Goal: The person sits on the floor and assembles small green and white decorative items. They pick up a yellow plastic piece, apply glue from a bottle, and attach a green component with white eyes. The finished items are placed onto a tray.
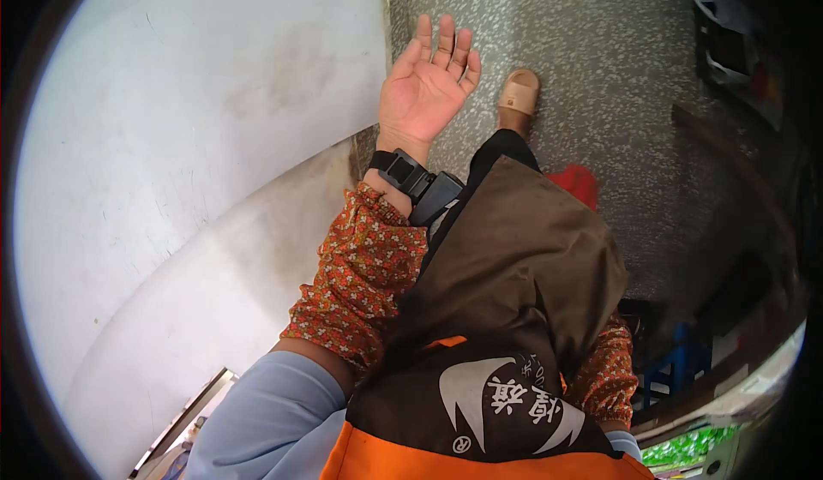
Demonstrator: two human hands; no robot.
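Note:
My left hand (pixel 424 94) is held out with the palm up, the fingers slightly curled and apart, holding nothing. It appears over the speckled floor, close to the edge of the white panel (pixel 257 77). A black strap with a dark device (pixel 420 184) goes round the left wrist. An orange floral sleeve cover (pixel 356 266) wraps the forearm. Of my right arm only a matching sleeve cover (pixel 604 373) shows beside the apron; the right hand is hidden. The brown apron (pixel 523 231), with an orange band and white print, hangs over my front.
White wall panels (pixel 163 163) fill the left side. My foot in a tan slipper (pixel 520 93) stands on the speckled grey floor (pixel 591 43), with something red (pixel 574 184) nearby. A bag (pixel 724 39) lies at the far right, and a blue stool-like object (pixel 681 360) stands lower right.

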